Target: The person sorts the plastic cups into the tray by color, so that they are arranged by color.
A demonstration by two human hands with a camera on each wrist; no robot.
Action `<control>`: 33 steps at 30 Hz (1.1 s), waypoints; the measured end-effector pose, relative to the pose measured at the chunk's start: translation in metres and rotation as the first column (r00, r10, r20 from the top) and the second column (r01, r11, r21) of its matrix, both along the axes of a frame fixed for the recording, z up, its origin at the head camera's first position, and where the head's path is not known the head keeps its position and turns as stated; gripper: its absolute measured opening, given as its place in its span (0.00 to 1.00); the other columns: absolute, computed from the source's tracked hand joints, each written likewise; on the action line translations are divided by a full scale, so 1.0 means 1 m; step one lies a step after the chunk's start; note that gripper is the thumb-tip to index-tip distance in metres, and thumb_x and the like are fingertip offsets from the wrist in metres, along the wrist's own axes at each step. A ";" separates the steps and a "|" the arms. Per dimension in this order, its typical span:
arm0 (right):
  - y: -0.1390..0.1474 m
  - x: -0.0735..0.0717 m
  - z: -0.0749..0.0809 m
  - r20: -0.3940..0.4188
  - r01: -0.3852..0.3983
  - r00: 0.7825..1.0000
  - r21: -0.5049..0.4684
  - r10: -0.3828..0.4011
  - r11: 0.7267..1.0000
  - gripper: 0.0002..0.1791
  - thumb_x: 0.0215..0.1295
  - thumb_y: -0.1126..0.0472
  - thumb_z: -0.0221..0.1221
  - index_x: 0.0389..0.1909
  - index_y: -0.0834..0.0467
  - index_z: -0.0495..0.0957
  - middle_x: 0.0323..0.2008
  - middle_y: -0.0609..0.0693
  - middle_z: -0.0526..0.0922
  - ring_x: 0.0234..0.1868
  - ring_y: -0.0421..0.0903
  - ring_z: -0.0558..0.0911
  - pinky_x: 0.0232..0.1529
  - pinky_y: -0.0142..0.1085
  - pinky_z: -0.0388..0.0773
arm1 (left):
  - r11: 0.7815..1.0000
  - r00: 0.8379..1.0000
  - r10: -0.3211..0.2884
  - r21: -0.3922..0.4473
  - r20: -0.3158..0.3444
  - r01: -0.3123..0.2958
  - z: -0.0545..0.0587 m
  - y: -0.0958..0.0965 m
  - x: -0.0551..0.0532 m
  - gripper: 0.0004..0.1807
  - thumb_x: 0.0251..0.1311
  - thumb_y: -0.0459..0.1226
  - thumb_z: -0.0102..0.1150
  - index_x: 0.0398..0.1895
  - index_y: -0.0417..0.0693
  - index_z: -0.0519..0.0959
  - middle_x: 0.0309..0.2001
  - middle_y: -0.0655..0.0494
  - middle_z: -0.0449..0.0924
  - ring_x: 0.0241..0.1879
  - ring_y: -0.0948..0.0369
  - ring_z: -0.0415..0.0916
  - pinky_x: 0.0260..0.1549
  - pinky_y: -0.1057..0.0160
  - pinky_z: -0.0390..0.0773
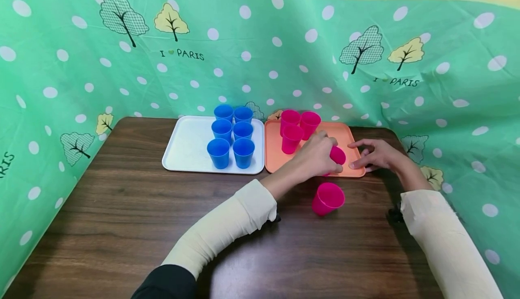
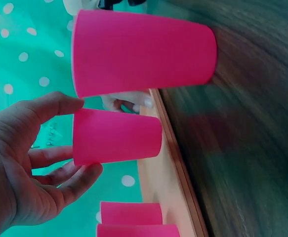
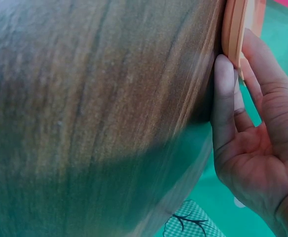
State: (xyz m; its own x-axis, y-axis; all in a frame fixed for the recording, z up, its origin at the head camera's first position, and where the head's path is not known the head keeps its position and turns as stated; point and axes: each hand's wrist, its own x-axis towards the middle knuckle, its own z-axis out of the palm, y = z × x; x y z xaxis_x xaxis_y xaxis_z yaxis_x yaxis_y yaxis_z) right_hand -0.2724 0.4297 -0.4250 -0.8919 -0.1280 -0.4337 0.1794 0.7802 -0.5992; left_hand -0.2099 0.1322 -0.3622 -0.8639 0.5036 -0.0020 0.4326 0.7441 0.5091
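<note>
My left hand (image 1: 314, 155) pinches a pink cup (image 2: 116, 138) near its rim, at the front right of the orange tray (image 1: 345, 132). Whether that cup's base touches the tray, I cannot tell. Three more pink cups (image 1: 291, 139) stand upright at the tray's back left. Another pink cup (image 1: 328, 200) stands on the table just in front of the tray. At the tray's right edge, my right hand (image 1: 379, 154) touches the rim with loosely extended fingers. In the right wrist view, fingertips (image 3: 225, 74) lie against the tray corner.
A white tray (image 1: 187, 145) adjoins the orange one on the left. Several blue cups (image 1: 243, 153) stand upright in two columns on its right part. The dark wooden table (image 1: 134, 209) meets a green dotted curtain (image 1: 227, 64) at the back and sides.
</note>
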 end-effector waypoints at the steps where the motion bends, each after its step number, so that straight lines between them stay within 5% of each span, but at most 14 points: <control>1: 0.000 0.000 0.000 0.001 0.001 1.000 0.000 -0.001 1.000 0.52 0.66 0.49 0.82 0.84 0.60 0.68 0.36 0.50 0.81 0.33 0.47 0.88 0.40 0.39 0.94 | 1.000 1.000 0.005 0.000 -0.005 -0.005 -0.001 0.000 -0.001 0.40 0.60 0.55 0.84 0.75 0.56 0.83 0.67 0.59 0.79 0.63 0.64 0.75 0.46 0.70 0.87; 13: -0.002 0.000 0.000 0.013 0.017 1.000 0.001 -0.017 1.000 0.53 0.66 0.49 0.82 0.85 0.59 0.67 0.36 0.50 0.82 0.34 0.47 0.88 0.42 0.39 0.94 | 1.000 0.997 0.022 -0.014 -0.069 -0.023 -0.001 0.001 -0.017 0.39 0.58 0.51 0.87 0.71 0.50 0.84 0.65 0.56 0.79 0.62 0.60 0.75 0.51 0.69 0.88; 33: -0.004 0.003 0.003 0.001 0.016 1.000 -0.011 -0.016 1.000 0.53 0.64 0.49 0.83 0.84 0.60 0.68 0.35 0.50 0.80 0.33 0.46 0.88 0.41 0.39 0.94 | 0.993 0.987 0.000 -0.113 -0.159 -0.018 -0.008 0.002 -0.035 0.31 0.58 0.48 0.86 0.62 0.49 0.86 0.61 0.55 0.79 0.58 0.59 0.75 0.46 0.69 0.89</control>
